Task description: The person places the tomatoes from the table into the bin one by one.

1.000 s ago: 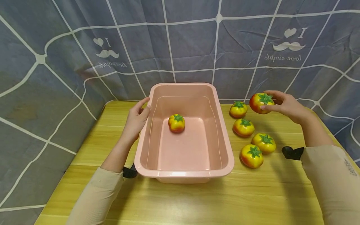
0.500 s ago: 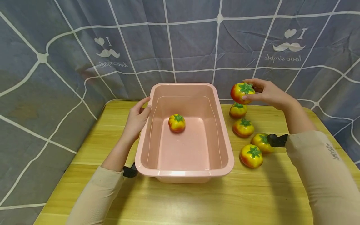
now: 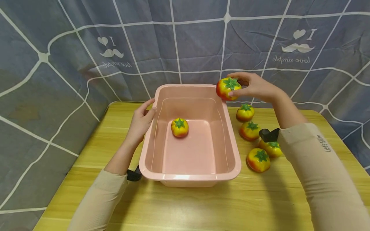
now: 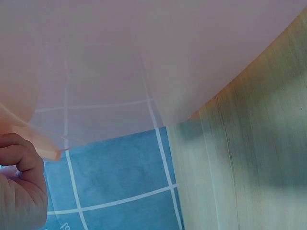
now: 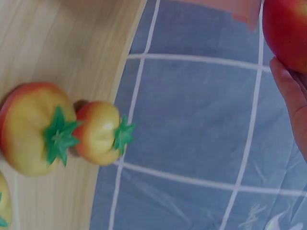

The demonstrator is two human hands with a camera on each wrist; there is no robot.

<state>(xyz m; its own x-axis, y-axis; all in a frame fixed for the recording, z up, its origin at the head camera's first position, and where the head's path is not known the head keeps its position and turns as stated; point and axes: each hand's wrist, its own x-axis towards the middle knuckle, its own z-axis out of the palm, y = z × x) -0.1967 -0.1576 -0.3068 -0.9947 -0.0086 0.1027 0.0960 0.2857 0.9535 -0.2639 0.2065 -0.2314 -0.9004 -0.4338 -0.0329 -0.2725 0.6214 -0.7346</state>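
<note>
My right hand (image 3: 255, 86) pinches a red-and-yellow tomato (image 3: 226, 90) with a green leafy top, thumb in front and fingers behind. The tomato overlaps the far right corner of a pink plastic basin (image 3: 189, 177) in the head view. In the right wrist view the tomato's red side (image 5: 289, 36) rests against the fingers. At the basin's left rim, my left hand (image 3: 140, 124) grips the edge between thumb and fingers; its curled fingers show at the lower left of the left wrist view. Inside the basin lies another tomato (image 3: 180, 128), toward the far left of its floor.
Several more tomatoes stand on the wooden table (image 3: 185, 208) right of the basin, the nearest tomato (image 3: 258, 160) close to its right wall. A black wrist mount (image 3: 269, 135) partly covers one of them. A grey-blue checked cloth (image 3: 199, 41) hangs behind the table.
My right hand has carried its tomato leftward and slightly up, from above the table's right side to the basin's far right corner. The left hand stays at the rim.
</note>
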